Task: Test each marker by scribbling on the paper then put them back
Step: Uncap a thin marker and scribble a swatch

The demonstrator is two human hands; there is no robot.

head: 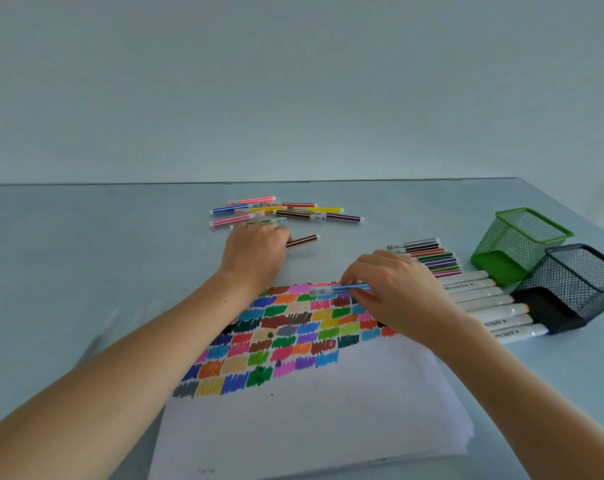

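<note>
The left hand (pixel 255 252) lies knuckles-up on a brown marker (pixel 302 241); whether it grasps it I cannot tell. Behind lies a loose pile (pixel 283 211) of about ten thin markers. The paper (pixel 321 410) carries rows of coloured scribbles. The right hand (pixel 397 292) pinches a blue marker (pixel 342 289) over them. Right: about seven thin markers (pixel 428 258), seven thick white ones (pixel 490 306), then two tipped mesh cups, green (pixel 518 244) and black (pixel 570 289), contents unclear.

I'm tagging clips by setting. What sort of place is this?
Probably a desk or craft table indoors: a plain pale tabletop against a bare wall, paper covered in colour swatches, loose markers, and two mesh pen holders tipped on their sides.
</note>
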